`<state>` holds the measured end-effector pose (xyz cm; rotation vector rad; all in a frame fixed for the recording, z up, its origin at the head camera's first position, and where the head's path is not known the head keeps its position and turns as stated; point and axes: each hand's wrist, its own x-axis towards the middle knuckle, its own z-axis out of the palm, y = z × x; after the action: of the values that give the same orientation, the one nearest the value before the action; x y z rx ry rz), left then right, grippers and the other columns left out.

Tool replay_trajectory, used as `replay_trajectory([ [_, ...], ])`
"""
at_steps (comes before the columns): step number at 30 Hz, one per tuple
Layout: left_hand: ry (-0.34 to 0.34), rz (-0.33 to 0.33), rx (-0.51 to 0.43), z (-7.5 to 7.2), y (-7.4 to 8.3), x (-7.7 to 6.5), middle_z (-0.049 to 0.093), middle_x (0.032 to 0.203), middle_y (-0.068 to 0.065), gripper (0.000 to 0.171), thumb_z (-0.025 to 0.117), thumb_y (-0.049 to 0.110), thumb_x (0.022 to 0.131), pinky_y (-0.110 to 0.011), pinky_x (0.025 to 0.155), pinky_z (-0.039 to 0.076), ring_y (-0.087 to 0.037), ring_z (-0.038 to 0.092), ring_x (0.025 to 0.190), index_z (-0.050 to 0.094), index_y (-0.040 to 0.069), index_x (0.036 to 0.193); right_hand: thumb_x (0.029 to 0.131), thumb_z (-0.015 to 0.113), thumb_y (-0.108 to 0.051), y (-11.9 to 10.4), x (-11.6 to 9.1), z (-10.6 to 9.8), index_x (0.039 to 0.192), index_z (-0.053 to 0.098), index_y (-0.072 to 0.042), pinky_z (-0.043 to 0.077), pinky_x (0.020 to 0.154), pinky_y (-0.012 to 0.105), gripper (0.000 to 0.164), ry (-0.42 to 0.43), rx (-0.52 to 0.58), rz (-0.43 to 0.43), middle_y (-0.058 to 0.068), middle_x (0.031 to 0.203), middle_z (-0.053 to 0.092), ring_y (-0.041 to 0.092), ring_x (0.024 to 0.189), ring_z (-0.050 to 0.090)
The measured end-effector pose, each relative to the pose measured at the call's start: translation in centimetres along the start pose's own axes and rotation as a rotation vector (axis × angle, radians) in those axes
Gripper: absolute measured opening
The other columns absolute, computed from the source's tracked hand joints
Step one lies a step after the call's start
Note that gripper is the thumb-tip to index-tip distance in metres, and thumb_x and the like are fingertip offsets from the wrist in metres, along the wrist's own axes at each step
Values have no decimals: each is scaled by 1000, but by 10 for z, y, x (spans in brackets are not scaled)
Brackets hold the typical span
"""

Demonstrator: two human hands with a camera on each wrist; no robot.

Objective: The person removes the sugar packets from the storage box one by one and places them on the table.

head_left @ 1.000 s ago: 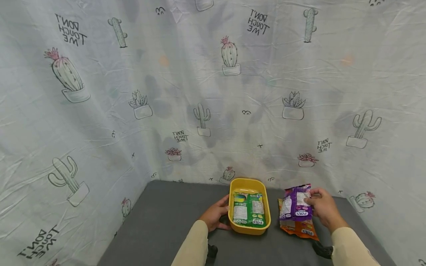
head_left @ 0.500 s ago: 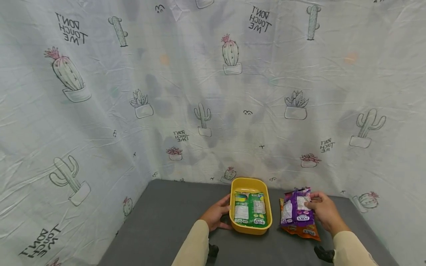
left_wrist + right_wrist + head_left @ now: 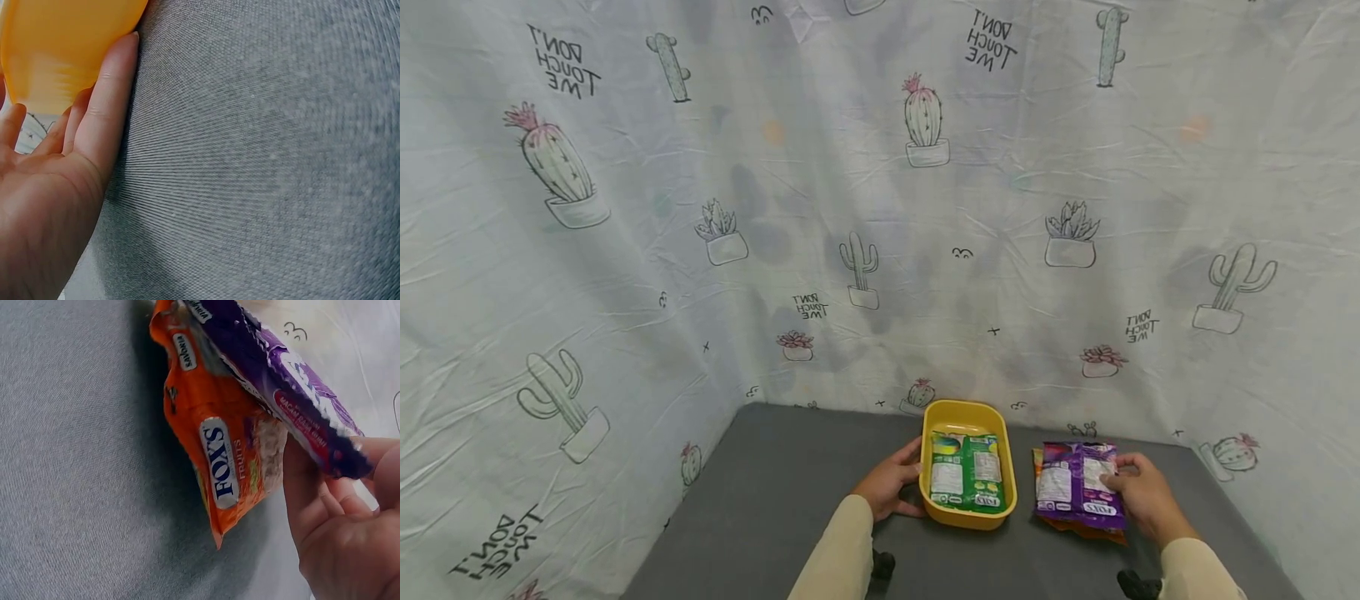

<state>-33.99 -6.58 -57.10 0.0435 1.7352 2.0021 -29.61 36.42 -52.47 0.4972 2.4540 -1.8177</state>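
Observation:
A yellow plastic tub [image 3: 967, 520] stands on the grey table, with a green candy packet [image 3: 970, 475] lying flat in it. My left hand [image 3: 891, 482] rests against the tub's left side, its fingers fairly straight; up close, the thumb [image 3: 112, 94] lies along the yellow wall near the table. Right of the tub, my right hand [image 3: 1146, 496] pinches a purple candy packet [image 3: 1078, 487] by its right edge. Beneath that packet is an orange one [image 3: 219, 437] marked FOX'S, mostly covered by the purple one in the head view. In the right wrist view the purple packet is tilted over it.
The grey table [image 3: 775, 483] reaches back to a white curtain [image 3: 850, 208] printed with cacti, which hangs behind and at both sides. Black straps [image 3: 1135, 585] show at the wrists below the sleeves.
The purple packet has come toward me and lowered over the orange one, turned flatter, still in my right hand. My left hand stays at the tub. The head view shifted slightly.

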Motion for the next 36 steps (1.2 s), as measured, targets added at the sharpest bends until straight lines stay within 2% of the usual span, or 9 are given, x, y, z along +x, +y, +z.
replay_trajectory([
  [4,1,3,-7,0,0,0,47,163,-18,65,63,19,112,-70,78,61,-43,49,144,39,22,172,107,62,0,6,1,-1,136,39,11,59,65,39,39,23,-87,3,28,110,54,25,80,65],
  [10,-5,9,-19,1,0,-2,48,162,-18,65,63,18,112,-70,79,61,-42,51,142,38,22,172,106,66,-5,15,1,-2,132,41,11,52,71,39,40,52,-251,29,39,125,47,42,99,57],
  [12,-4,9,-17,1,-1,-2,48,162,-18,66,63,18,112,-70,79,61,-42,51,142,38,21,172,106,67,-6,18,1,-3,135,40,12,53,71,41,44,54,-244,51,41,129,45,45,102,57],
  [17,-7,10,-17,1,0,-1,48,162,-18,65,62,17,112,-71,79,60,-43,50,143,38,21,172,105,68,-7,22,2,-7,149,29,15,61,67,45,64,55,-131,93,39,121,51,35,89,67],
  [19,-9,14,-18,0,0,-1,48,162,-19,64,61,17,113,-71,79,60,-44,50,143,38,21,172,104,70,-8,24,2,-10,152,24,17,62,66,45,71,62,-115,103,40,120,53,35,87,69],
  [23,-9,22,-13,0,-1,-1,48,162,-19,64,60,16,113,-71,79,60,-43,51,141,38,20,172,105,71,-13,24,3,-14,155,18,20,63,69,48,80,67,-130,114,47,131,45,49,98,69],
  [27,-7,22,-13,-1,-1,-2,49,162,-19,64,60,17,113,-71,79,60,-43,51,141,37,20,173,108,69,-22,18,3,-19,156,14,21,63,75,51,85,58,-146,107,49,139,36,60,113,62],
  [32,-9,15,-18,0,-1,0,50,160,-19,65,61,18,113,-71,79,60,-43,51,142,37,20,173,110,66,-32,9,2,-25,155,17,20,62,78,53,84,62,-196,70,50,144,33,62,118,59],
  [36,-1,6,-17,-1,-2,2,50,160,-19,66,63,18,112,-70,79,61,-43,51,142,37,20,173,112,61,-43,1,1,-26,159,19,16,58,92,61,87,66,-189,52,48,153,29,64,129,51],
])
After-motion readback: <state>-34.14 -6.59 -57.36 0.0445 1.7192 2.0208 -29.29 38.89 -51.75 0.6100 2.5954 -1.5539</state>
